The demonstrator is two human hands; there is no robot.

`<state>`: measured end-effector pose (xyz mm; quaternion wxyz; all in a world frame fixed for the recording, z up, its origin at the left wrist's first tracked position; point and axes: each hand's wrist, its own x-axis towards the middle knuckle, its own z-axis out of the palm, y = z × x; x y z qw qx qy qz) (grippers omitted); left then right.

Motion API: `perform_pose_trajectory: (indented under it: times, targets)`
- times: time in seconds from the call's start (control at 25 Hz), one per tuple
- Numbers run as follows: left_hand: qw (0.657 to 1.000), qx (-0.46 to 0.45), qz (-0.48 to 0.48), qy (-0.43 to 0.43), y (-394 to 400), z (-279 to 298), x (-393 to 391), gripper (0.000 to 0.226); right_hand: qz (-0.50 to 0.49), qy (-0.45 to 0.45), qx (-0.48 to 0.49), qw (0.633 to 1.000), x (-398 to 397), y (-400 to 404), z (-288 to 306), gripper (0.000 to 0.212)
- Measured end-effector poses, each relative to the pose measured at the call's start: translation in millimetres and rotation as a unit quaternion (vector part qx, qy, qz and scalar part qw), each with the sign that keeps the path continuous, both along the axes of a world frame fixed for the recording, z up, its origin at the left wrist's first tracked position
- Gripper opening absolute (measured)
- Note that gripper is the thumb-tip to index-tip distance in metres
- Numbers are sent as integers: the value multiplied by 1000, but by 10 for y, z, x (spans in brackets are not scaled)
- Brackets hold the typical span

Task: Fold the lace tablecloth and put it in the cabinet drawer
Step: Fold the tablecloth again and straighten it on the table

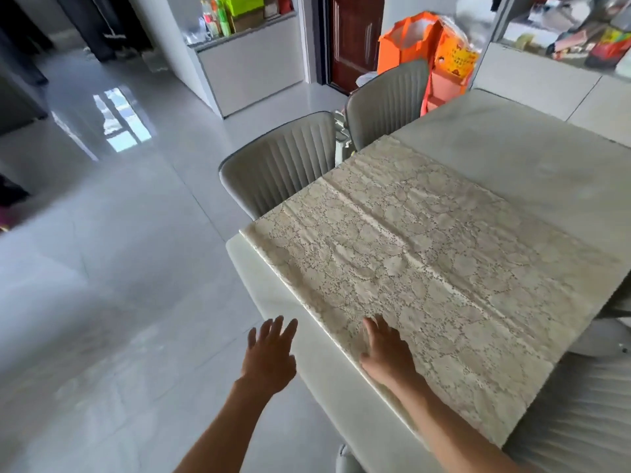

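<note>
A cream lace tablecloth (426,254) lies flat as a wide folded band across the near end of the white table (512,158), with creases running along it. My right hand (386,349) rests on its near folded edge, fingers straight. Just off the cloth, my left hand (269,356) hovers over the table's corner with fingers spread and nothing in it. No cabinet drawer shows clearly.
Two grey ribbed chairs (283,165) stand tucked along the table's left side, another (573,418) at the lower right. Orange bags (409,39) sit behind the far chair. A low grey cabinet (249,70) stands by the brown door. Glossy tiled floor (119,268) spreads to the left.
</note>
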<state>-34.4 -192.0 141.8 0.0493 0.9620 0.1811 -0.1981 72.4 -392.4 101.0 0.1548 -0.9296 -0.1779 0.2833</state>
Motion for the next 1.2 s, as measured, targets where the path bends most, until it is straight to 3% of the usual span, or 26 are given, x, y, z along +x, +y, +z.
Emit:
perform_pose_trajectory:
  times: [0.08,0.2,0.28,0.36,0.52,0.64,0.72,0.8,1.04,1.2]
  targets:
    - [998,48,-32,-33,202,-42,335,91,-54,-43,12,998,151,84,-68,102]
    - [985,74,-129,-84,397,-176,801,111,-135,-87,0,987,315,209,-191,117]
    - [976,69,-192,-70,549,-378,1062,107,-142,-38,-24,989,392,308,-322,122]
    - [961,59,-270,-1,744,-664,1379,90,-127,26,-27,991,402,436,-526,124]
    - [908,77,-399,101,1124,-1068,1793,76,-150,40,-85,984,-44,626,-827,110]
    - [891,66,-446,57,1295,-1041,1849,77,-233,-70,-146,959,-367,715,-769,97]
    - [867,61,-495,-3,1418,-1091,1902,61,-270,-134,-190,934,-412,778,-799,74]
    - [863,44,-503,-24,1507,-1103,1949,47,-280,-158,-221,921,-444,849,-796,64]
    - [861,76,-488,-122,1747,-1258,1892,39,-310,-200,-319,873,-685,808,-880,77]
    - [887,72,-448,-87,1762,-1142,1794,25,-347,-191,-303,867,-851,717,-782,77]
